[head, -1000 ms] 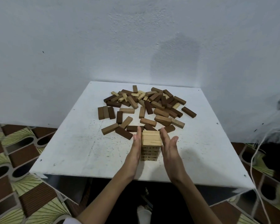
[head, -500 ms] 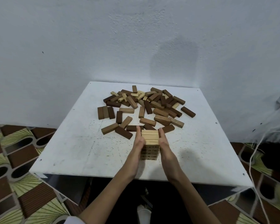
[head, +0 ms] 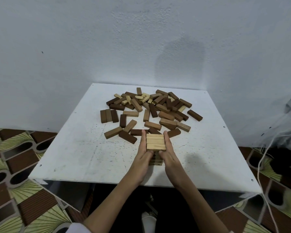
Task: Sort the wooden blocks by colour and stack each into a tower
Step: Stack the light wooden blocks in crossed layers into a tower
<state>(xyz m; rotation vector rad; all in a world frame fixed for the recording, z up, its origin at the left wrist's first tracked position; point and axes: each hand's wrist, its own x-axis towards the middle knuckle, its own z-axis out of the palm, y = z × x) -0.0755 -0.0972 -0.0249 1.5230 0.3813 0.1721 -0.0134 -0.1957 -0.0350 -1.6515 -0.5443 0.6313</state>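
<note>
The left hand point(head: 142, 155) lies flat against the left side of the light-wood tower point(head: 155, 145), fingers point(head: 143, 137) straight and pointing away from the person, thumb tucked in against the tower's near face. The right hand point(head: 168, 153) mirrors it on the right side, fingers straight along the blocks and thumb meeting the near face just beside the other thumb, so both palms press the stack between them without curling round it. The tower stands upright toward the near edge of the white desk point(head: 71, 157), about midway between its left and right edges; its top layer is three pale blocks laid side by side, running left to right, and lower layers show below the thumbs. Just behind the fingertips lie a dark brown block point(head: 127, 137) and a medium brown block point(head: 113, 132), angled toward each other. Further back, a loose pile of mixed blocks point(head: 151, 105), dark, medium and pale, spreads across the far half of the desk. Three brown blocks point(head: 109, 116) lie side by side at the pile's left, and a single dark block point(head: 194, 115) lies apart at its right. A white cord point(head: 262, 165) hangs beyond the desk's right edge, above a patterned tile floor point(head: 15, 182).
</note>
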